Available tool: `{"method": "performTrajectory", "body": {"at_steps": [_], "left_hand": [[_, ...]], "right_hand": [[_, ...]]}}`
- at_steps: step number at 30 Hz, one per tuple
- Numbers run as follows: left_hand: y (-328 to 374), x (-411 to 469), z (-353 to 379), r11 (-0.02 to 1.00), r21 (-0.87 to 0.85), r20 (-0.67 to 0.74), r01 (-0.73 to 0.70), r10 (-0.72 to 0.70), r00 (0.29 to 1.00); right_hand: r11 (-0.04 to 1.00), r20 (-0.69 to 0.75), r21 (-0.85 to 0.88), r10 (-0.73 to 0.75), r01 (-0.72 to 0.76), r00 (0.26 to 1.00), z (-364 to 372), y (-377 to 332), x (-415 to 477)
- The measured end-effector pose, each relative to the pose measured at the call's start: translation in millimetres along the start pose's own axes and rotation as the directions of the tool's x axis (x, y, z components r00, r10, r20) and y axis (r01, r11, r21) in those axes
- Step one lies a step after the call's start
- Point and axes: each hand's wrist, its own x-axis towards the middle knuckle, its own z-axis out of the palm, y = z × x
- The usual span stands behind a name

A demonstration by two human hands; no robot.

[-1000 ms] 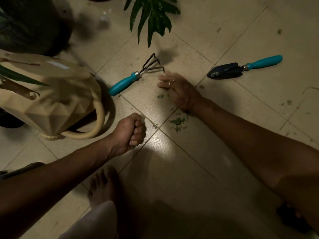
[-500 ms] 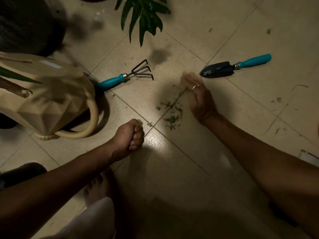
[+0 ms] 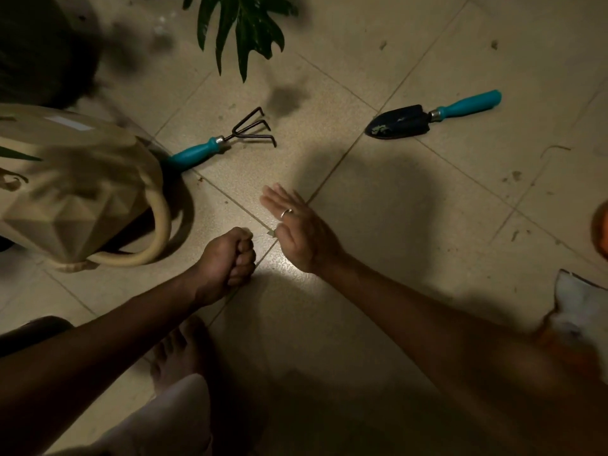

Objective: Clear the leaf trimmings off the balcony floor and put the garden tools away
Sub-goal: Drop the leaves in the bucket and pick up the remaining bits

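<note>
Reference point is the two hands, mid-floor (image 3: 411, 199).
- Left hand (image 3: 227, 258) sits at 8 o'clock of right hand (image 3: 297, 230), just beside it, not touching.
- One leaf trimming (image 3: 272, 232) lies between them, at the right hand's edge.
- Hand rake (image 3: 223, 144) lies on the floor at 11 o'clock, tines toward 2, handle end just beside the watering can (image 3: 82, 192).
- The can is at 9 o'clock, handle loop nearest the left hand.
- Trowel (image 3: 427, 118) lies on the floor at 2 o'clock, well apart from the rake, blade toward 8.
- Plant leaf (image 3: 243, 24) is at 12 o'clock, behind the rake.
- Bare foot (image 3: 181, 353) is at 6 o'clock, below the left forearm.
</note>
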Motion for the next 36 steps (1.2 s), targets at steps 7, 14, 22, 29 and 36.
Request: {"method": "performTrajectory", "body": {"at_steps": [7,14,22,29,36], "left_hand": [[0.8,2.5,2.8,1.0,-0.023,0.003,-0.011,0.011,1.0],[-1.2,-1.4,-4.3,1.0,0.03,-0.013,-0.001,0.002,1.0],[-6.5,-6.8,-23.6,0.996,-0.085,-0.011,0.01,-0.011,1.0],[-5.2,-4.2,-15.1,0.999,-0.029,-0.034,-0.032,0.031,0.999],[-10.2,-8.8,-25.2,1.0,-0.027,-0.015,0.003,-0.004,1.0]], "right_hand": [[0.868,-0.589,0.36,0.496,-0.342,0.638,-4.5,-2.1,-30.5],[0.866,-0.471,0.431,0.455,-0.253,0.756,41.6,-44.3,33.5],[0.838,-0.586,0.533,0.463,-0.114,0.666,14.8,-17.9,22.4],[0.913,-0.621,0.377,0.375,-0.157,0.688,41.5,-37.7,18.8],[0.881,-0.62,0.467,0.389,-0.078,0.681,42.9,-52.9,67.8]]}}
